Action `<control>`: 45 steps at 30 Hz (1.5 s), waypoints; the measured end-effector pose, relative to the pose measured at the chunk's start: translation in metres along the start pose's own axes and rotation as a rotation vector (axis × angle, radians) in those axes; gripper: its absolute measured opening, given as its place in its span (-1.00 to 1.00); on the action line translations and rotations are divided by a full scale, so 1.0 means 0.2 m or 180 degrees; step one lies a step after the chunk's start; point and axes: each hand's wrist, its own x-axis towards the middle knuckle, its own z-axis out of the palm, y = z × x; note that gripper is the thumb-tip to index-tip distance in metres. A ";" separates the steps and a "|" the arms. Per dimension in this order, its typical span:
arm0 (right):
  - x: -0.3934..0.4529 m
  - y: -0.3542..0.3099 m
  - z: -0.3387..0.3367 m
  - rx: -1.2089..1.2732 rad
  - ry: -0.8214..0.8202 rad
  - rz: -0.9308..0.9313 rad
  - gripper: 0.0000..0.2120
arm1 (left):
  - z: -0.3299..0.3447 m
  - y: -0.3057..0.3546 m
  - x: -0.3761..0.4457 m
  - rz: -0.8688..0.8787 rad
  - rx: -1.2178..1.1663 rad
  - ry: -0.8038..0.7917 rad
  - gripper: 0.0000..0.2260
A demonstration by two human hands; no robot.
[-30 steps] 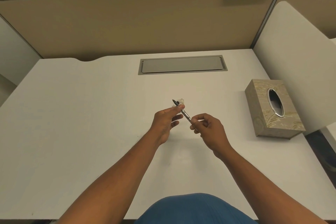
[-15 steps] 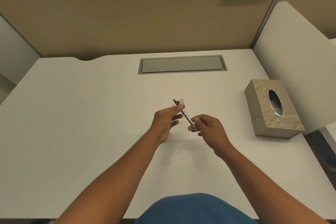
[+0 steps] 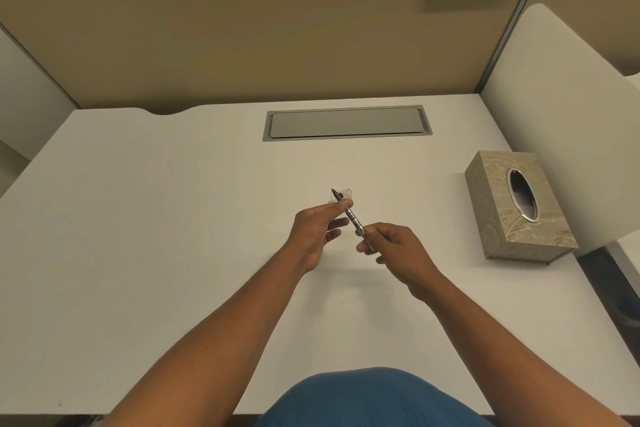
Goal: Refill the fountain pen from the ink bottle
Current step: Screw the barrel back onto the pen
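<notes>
Both hands hold a thin fountain pen (image 3: 354,218) above the middle of the white desk (image 3: 173,236), its dark nib pointing up and away to the left. My left hand (image 3: 317,232) pinches the front section near the nib, together with a small scrap of white tissue (image 3: 346,193). My right hand (image 3: 394,250) grips the rear end of the pen between thumb and fingers. No ink bottle is in view.
A patterned beige tissue box (image 3: 519,208) stands at the right side of the desk. A grey cable hatch (image 3: 346,122) is set into the desk at the back. Partition walls close off the back and right.
My right hand has shifted slightly along the pen's rear end, its fingers regripping. The left hand and the pen stay almost where they were.
</notes>
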 end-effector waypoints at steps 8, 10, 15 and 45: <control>0.01 0.01 0.00 0.0108 0.0358 -0.0158 -0.96 | 0.00 0.00 0.00 -0.0020 0.0000 -0.0030 -0.78; 0.00 0.01 0.00 0.0126 0.0299 -0.0083 -0.88 | 0.00 0.00 0.00 -0.0016 0.0006 -0.0020 -0.78; -0.01 0.01 0.00 0.0108 0.0249 -0.0053 -0.88 | -0.01 -0.01 0.00 -0.0024 0.0017 -0.0016 -0.77; -0.01 0.05 0.07 -0.0123 0.0554 -0.0168 -0.94 | -0.02 -0.07 -0.02 -0.0161 0.0011 -0.0088 -0.80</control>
